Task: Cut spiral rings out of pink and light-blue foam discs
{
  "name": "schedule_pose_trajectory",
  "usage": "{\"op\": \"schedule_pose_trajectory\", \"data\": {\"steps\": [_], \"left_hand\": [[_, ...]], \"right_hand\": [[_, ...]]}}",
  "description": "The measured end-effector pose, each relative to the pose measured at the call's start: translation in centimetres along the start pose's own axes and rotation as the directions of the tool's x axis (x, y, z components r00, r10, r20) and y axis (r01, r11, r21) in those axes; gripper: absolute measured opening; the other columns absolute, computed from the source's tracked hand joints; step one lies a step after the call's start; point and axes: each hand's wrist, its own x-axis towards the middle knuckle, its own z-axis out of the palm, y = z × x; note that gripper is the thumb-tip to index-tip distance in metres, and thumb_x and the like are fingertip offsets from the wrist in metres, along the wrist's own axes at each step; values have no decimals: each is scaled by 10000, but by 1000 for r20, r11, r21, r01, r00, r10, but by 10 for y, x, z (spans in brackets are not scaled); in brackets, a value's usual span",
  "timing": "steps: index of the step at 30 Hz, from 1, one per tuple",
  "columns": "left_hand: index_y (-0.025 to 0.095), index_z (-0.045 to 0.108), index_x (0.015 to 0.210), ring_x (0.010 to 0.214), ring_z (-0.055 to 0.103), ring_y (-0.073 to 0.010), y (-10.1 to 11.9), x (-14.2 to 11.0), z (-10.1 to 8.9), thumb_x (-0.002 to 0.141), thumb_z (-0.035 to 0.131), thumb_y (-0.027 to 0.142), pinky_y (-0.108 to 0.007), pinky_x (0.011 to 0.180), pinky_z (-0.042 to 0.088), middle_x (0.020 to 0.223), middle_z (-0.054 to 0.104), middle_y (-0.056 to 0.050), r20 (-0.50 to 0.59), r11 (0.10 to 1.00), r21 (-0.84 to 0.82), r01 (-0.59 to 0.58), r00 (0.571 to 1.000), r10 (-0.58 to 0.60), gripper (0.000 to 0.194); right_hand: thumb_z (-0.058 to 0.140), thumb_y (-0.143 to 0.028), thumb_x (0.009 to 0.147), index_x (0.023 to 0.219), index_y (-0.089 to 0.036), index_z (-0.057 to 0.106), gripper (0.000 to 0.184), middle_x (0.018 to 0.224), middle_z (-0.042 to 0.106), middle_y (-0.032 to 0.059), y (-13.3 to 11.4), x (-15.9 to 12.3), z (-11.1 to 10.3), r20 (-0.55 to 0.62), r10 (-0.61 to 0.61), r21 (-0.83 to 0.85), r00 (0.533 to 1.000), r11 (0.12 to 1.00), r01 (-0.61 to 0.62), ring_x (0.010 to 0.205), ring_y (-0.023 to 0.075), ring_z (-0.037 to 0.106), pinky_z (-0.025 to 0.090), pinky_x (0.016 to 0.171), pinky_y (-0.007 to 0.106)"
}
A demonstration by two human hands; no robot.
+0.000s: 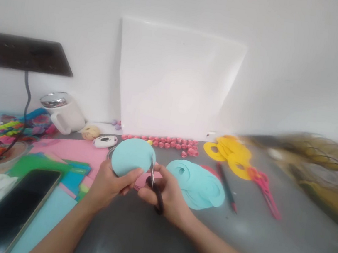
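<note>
My left hand [117, 184] pinches a light blue paper circle [131, 157] by its lower edge, above the dark grey table. Black-handled scissors [156, 196] are in my right hand [167, 193], fingers through the handles. Their blades [152, 164] point up and lie against the circle's right edge. Close by on the right lies a pile of light blue paper rings [197, 185]. Behind the circle stand rows of small pink-red paper rolls [169, 142].
Yellow paper rings [231, 152], pink scissors [266, 192] and a dark pencil [226, 187] lie right. At left are a phone [19, 210], coloured paper sheets [71, 150], and a white mug [64, 114]. A white board [178, 81] leans on the wall.
</note>
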Motion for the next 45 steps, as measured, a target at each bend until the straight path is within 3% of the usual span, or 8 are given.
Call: {"op": "schedule_pose_trajectory", "data": {"steps": [7, 15, 21, 30, 42, 45], "left_hand": [[167, 458, 414, 319, 353, -56, 3, 1, 3, 716, 668, 372, -197, 329, 283, 339, 408, 38, -21, 999, -46, 4, 1000, -5, 421], [167, 475, 410, 306, 326, -56, 0, 1, -2, 663, 705, 365, -209, 319, 266, 327, 412, 38, -21, 998, 43, 39, 999, -38, 395], [164, 477, 441, 333, 339, -64, -3, 3, -4, 641, 723, 378, -207, 329, 270, 345, 408, 45, -30, 999, 11, 36, 999, -36, 382], [166, 437, 422, 327, 330, -64, -9, 4, -6, 643, 724, 424, -211, 330, 261, 335, 382, 47, -30, 1000, 18, 14, 999, -14, 445], [163, 429, 437, 352, 333, -59, -8, 6, -8, 631, 733, 404, -207, 349, 252, 362, 398, 49, -73, 1000, 16, -14, 997, 15, 434], [158, 445, 428, 335, 348, -60, -5, 5, -7, 677, 702, 407, -207, 346, 264, 348, 409, 40, -22, 1000, 4, -11, 1000, 11, 436]], "right_hand": [[770, -407, 647, 930, -200, 415, 500, 549, 502, -84, 1, 0, 0, -10, 19, -21, 1000, 1000, -20, 509, 88, 415, 320, 506, 225], [849, -308, 561, 1012, -208, 411, 636, 659, 513, -69, 1, 2, -2, 16, -30, 61, 999, 998, 29, 609, 98, 427, 344, 572, 237], [854, -296, 553, 1020, -205, 413, 649, 649, 488, -77, -1, 2, -3, 26, -15, 75, 1000, 997, 13, 606, 95, 405, 334, 570, 236], [788, -341, 659, 987, -189, 425, 513, 579, 451, -96, -2, 1, -2, 21, -15, 46, 1000, 999, 14, 536, 67, 354, 281, 512, 210], [774, -337, 666, 995, -193, 454, 482, 552, 495, -92, 0, 0, -4, 0, 3, 9, 1000, 1000, -3, 508, 68, 407, 315, 499, 197], [776, -356, 653, 986, -192, 457, 490, 539, 508, -86, 0, 0, -3, -20, 24, -26, 1000, 999, -25, 502, 80, 428, 332, 494, 206]]}}
